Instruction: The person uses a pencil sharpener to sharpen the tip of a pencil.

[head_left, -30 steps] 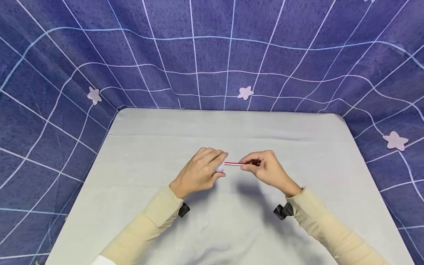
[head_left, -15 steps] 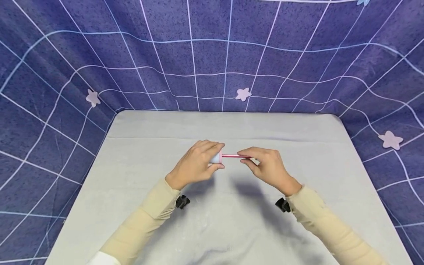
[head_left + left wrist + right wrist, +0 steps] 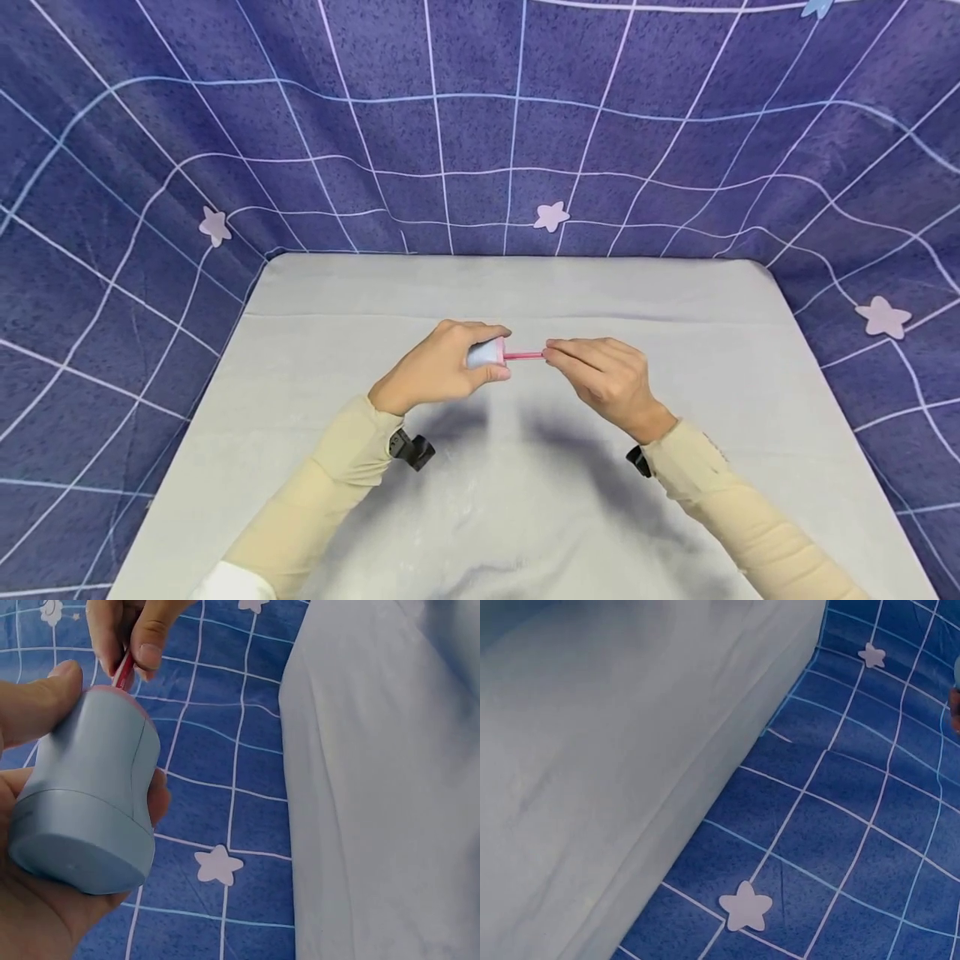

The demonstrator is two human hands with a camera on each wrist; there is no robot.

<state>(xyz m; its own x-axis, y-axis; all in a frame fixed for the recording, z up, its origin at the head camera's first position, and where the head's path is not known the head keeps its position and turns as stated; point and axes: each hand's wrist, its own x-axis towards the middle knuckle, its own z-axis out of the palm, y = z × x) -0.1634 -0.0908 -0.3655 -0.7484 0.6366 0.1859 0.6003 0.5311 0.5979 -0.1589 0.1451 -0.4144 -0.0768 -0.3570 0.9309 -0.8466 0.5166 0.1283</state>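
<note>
In the head view my left hand (image 3: 435, 368) grips a light blue pencil sharpener (image 3: 483, 354) with a pink end, thumb on one side and fingers on the other. A red pencil (image 3: 523, 356) sticks out of that pink end. The fingertips of my right hand (image 3: 611, 379) pinch the pencil, and the rest of it is hidden behind them. From the left wrist, the rounded sharpener body (image 3: 82, 780) fills the near left, with the right-hand fingers on the pencil (image 3: 124, 671) beyond it. Only a sliver of fingers shows at the right wrist view's edge.
A table (image 3: 420, 287) covered in pale cloth lies under both hands. Behind and beside it hangs a dark blue curtain (image 3: 480, 133) with a grid of lines and star shapes. Both forearms reach in from the near edge, each with a black wrist camera.
My right hand has rolled over around the pencil, its back now turned more toward the head camera. The left hand has shifted its hold, showing more of the sharpener.
</note>
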